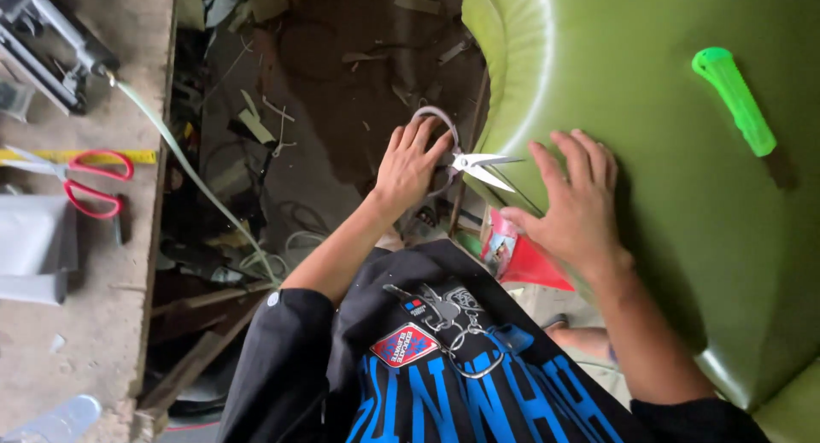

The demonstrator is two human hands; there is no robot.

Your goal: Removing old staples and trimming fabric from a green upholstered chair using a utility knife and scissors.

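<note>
My left hand (408, 163) grips the pale handles of a pair of scissors (470, 162), blades open and pointing right at the edge of a large green vinyl cushion (666, 101). My right hand (574, 202) lies flat on the green cushion, fingers spread, beside the blades. A red piece (523, 257) sticks out below the right hand's thumb, at the cushion's edge. A bright green tool handle (735, 99) rests on the cushion at the upper right, apart from both hands.
A wooden workbench (94, 306) on the left carries red-handled scissors (94, 182), a yellow tape measure (34, 156), a staple gun (43, 46) with a hose (184, 165), and grey sheet material (30, 246). The floor between holds scraps and cables.
</note>
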